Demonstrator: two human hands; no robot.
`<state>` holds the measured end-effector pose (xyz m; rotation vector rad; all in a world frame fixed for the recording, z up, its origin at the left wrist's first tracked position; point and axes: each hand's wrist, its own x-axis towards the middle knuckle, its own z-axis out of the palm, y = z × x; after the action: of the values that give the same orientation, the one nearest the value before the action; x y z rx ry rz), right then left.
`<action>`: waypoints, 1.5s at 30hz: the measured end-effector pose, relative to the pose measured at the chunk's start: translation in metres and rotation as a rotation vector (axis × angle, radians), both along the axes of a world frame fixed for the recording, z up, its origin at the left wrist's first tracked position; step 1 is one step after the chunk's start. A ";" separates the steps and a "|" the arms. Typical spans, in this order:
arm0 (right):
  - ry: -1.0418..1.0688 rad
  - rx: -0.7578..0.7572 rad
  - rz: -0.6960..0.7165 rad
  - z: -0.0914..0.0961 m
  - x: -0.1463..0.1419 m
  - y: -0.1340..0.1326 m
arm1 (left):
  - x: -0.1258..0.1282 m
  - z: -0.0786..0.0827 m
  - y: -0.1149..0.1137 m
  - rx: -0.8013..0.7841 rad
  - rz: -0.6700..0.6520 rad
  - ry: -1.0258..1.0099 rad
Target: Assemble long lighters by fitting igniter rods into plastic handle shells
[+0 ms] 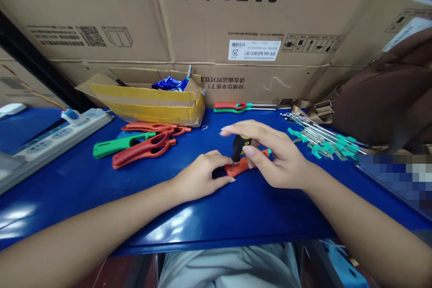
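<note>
My left hand [202,175] is closed on the near end of an orange plastic handle piece [240,166] that lies on the blue table [236,216]. My right hand [270,153] pinches a small screwdriver with a black and yellow grip [240,144]. The screwdriver stands nearly upright, and its tip touches the orange piece. The upper fingers of my right hand are stretched out above the tool.
Orange and green plastic handle shells [141,144] lie at the left. Behind them stands a taped cardboard box [145,101]. A red-green assembled tool [236,107] lies at the back, a pile of metal rods with teal ends [320,137] at the right, a power strip [50,137] far left.
</note>
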<state>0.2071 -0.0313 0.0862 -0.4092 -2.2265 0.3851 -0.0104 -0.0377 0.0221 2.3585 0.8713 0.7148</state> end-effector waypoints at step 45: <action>0.015 0.177 -0.212 -0.002 -0.003 0.002 | 0.004 -0.002 0.000 0.032 0.032 0.020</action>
<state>0.2040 -0.0292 0.0839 -0.5385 -2.1549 0.0778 -0.0061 -0.0378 0.0204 2.3887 0.9138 0.7246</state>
